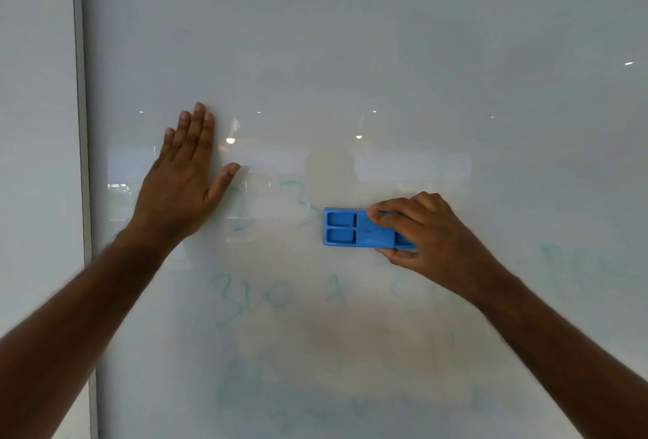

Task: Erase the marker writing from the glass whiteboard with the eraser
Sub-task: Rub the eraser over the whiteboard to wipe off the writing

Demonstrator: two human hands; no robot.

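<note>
I have only one view, from the camera on the person's head. It faces almost straight at the pale glossy glass whiteboard [350,53], very near, at arm's reach. The board fills nearly the whole picture; its grey left frame edge [81,123] stands at the left side. Both forearms enter from the bottom corners

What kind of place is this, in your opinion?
Probably an office or meeting room. A wall-mounted glass whiteboard bears faint teal marker writing, the right hand holds a blue eraser, and ceiling lights reflect in the glass.
</note>
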